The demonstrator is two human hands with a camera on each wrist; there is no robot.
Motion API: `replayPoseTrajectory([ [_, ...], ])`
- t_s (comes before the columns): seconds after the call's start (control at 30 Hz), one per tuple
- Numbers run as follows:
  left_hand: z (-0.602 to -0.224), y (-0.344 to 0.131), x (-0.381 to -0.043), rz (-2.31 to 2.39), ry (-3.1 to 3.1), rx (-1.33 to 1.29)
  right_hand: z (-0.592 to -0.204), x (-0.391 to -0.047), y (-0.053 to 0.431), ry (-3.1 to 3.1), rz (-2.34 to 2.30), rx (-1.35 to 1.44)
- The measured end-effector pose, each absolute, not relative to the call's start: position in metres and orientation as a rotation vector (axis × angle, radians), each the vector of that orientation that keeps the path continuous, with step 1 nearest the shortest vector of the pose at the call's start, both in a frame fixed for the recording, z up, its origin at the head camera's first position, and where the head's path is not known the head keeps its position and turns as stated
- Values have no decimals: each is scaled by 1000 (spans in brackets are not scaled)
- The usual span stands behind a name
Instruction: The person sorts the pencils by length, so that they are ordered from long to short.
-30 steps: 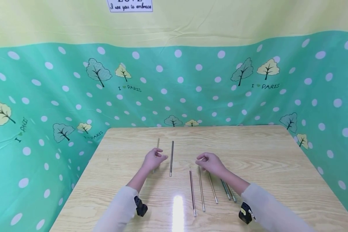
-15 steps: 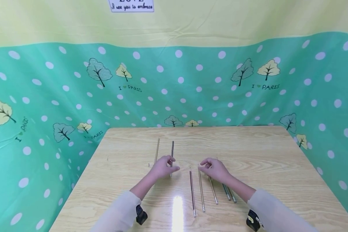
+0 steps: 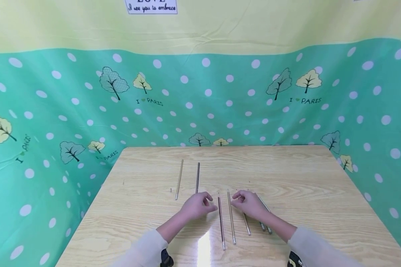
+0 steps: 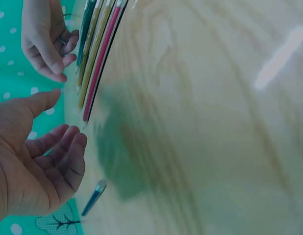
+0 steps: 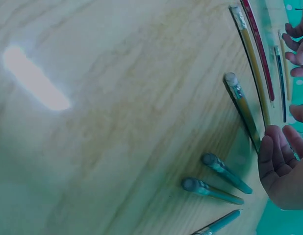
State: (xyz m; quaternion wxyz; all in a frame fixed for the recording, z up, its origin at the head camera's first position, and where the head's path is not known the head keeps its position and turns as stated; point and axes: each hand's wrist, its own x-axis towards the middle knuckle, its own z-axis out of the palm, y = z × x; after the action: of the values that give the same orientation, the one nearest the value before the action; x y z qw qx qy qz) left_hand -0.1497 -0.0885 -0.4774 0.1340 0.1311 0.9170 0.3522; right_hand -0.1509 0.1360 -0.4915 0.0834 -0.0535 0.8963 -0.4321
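My left hand (image 3: pixel 197 205) hovers over the table just left of a dark red pencil (image 3: pixel 221 226), thumb and fingers apart with nothing between them. Its wrist covers the near end of a black pencil (image 3: pixel 198 176). To the right, my right hand (image 3: pixel 250 204) hangs beside a gold-yellow pencil (image 3: pixel 232 222), fingers loosely bent and holding nothing. Beneath that hand and forearm lie another yellow pencil (image 3: pixel 247 224) and two more with eraser ends (image 3: pixel 262 227), partly hidden. In the left wrist view the red pencil (image 4: pixel 103 58) lies beyond the left fingertips.
A light wood-coloured pencil (image 3: pixel 179 181) lies at the left, beside the black one. Near it is a tiny object (image 3: pixel 170 190), too small to identify. The wooden table (image 3: pixel 304 170) meets a green dotted cloth (image 3: pixel 200 111) at its back and sides.
My left hand has moved right and nearer, from the wood-coloured pencil past the black one to beside the dark red one. My right hand has shifted slightly right and nearer. Both hands stay without a pencil.
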Motion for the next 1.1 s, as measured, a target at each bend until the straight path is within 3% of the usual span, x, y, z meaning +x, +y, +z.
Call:
replayPoseTrajectory([
  [0.43,-491,-74,-137,1048,2680,209,-499,-143,131,2671,-1285,-95],
  [1.1,-500,-65,-136,1071,2736,208,-508,-141,124,2798,-1183,-101],
])
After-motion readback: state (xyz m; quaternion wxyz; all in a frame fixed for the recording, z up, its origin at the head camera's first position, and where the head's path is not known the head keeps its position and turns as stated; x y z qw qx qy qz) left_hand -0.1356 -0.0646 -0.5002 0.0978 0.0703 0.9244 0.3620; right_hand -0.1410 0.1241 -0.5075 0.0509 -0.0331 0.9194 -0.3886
